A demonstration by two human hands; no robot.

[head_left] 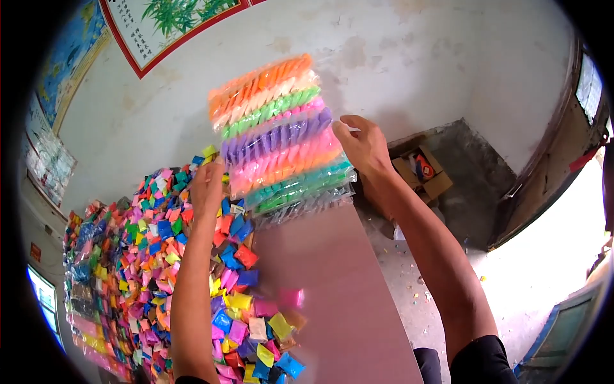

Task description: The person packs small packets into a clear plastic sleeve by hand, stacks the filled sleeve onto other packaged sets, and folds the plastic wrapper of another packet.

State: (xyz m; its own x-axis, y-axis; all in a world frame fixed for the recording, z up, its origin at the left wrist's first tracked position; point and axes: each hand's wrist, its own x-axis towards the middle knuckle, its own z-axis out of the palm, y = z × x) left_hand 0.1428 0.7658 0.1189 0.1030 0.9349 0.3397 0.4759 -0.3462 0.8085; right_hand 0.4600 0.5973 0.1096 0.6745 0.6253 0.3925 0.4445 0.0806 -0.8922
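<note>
A stack of clear bags point(278, 137) packed with rows of colored packets, orange, green, purple, pink and teal, lies at the far end of the brown table point(332, 288). My left hand point(208, 182) is at the stack's left edge, its fingers close together near the loose packets; whether it grips a bag is unclear. On the other side, my right hand point(361, 141) has thumb and forefinger apart beside the purple row, with nothing seen between them. A large heap of small colored packets point(163, 237) covers the table's left side, under and around my left forearm.
More bagged packets point(83, 269) lie at the far left. An open cardboard box point(435, 182) stands on the floor beyond the table's right edge. Pictures point(173, 25) hang on the white wall. A doorway is at the right, with small scraps on the floor.
</note>
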